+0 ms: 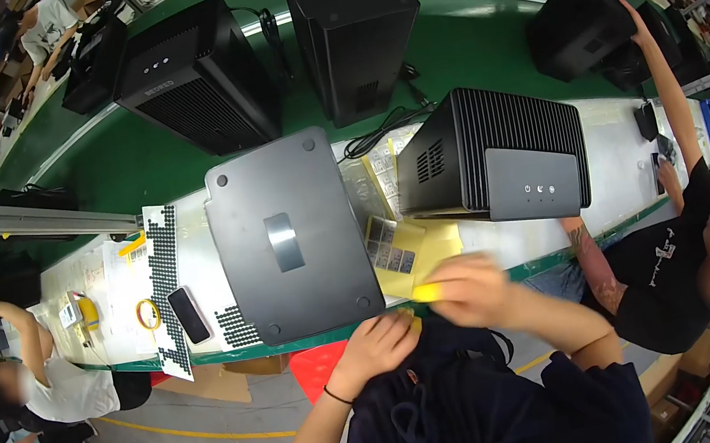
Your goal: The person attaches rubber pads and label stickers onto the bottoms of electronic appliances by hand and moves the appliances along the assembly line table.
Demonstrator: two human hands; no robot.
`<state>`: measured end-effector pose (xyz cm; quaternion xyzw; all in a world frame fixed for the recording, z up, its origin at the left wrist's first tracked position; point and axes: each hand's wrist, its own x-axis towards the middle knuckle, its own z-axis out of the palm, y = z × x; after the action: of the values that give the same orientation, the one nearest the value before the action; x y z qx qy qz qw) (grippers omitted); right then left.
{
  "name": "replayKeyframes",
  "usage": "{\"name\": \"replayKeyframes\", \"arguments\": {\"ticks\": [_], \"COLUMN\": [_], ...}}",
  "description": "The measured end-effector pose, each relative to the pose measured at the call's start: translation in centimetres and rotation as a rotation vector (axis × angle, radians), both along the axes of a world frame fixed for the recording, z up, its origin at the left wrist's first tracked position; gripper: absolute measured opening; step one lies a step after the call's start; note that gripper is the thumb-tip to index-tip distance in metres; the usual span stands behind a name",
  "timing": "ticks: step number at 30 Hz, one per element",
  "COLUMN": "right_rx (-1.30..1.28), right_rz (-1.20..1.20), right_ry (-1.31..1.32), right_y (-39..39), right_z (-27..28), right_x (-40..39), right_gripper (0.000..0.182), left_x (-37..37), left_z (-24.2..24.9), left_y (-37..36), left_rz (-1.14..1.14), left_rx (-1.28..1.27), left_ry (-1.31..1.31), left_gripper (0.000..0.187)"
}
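A black box-shaped device lies in front of me with its flat face up, round feet at the corners and a silver label in the middle. Just below its near edge is my left hand, fingers curled together, with yellow on the fingertips. My right hand, blurred by motion, is to the right, its yellow-tipped fingers pressed together. Whatever either hand pinches is too small or hidden to make out. Yellow sheets with labels lie beyond my right hand, beside another black device.
A phone, a sheet of black dots and a tape roll lie at left. Black devices stand on the green conveyor. A co-worker at right touches another device; another person sits at left.
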<state>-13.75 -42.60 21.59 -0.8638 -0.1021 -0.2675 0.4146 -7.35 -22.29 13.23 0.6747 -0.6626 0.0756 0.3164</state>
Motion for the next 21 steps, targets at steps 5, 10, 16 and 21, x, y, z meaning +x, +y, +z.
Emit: {"name": "replayKeyframes", "arguments": {"ticks": [5, 10, 16, 21], "right_rx": [-0.211, -0.274, -0.092, 0.007], "right_rz": [-0.386, -0.512, -0.532, -0.431], "right_ry": [0.421, 0.536, 0.634, 0.684], "right_y": [2.2, 1.3, 1.7, -0.5], "right_z": [-17.7, -22.9, -22.3, -16.1], "right_x": [0.9, 2.2, 1.7, -0.7], "right_gripper": [0.025, 0.027, 0.014, 0.009], "left_x": [-0.5, -1.1, -1.6, -1.6], "left_z": [-6.1, -10.1, -9.7, -6.7], "left_y": [-0.9, -1.0, -1.0, -1.3], "left_rz": [0.122, 0.26, 0.334, 0.462], "left_rx": [0.314, 0.306, 0.239, 0.148], "left_ry": [0.261, 0.392, 0.552, 0.544], "left_gripper": [0.019, 0.022, 0.023, 0.025]}}
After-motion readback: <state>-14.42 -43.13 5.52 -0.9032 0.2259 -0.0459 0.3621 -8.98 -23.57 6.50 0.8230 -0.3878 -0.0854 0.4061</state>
